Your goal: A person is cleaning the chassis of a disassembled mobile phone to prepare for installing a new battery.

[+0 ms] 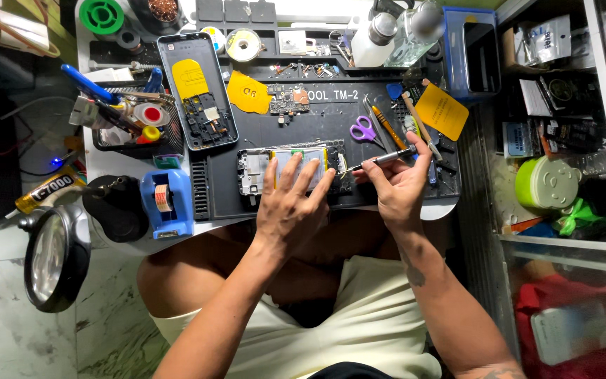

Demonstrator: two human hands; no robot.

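The opened black smartphone with its exposed pale battery (294,170) is laid on the dark rubber repair mat (331,119) at the table's near edge, and it is pressed down by the left hand (290,205), whose fingers are spread wide and flat across it, forearm angled up from the lower left. A slim silver-and-black screwdriver (380,161) is pinched in the right hand (400,186) between thumb and fingertips, wrist bent, its tip brought to the phone's right end. Purple-handled scissors (364,130) are seen just beyond.
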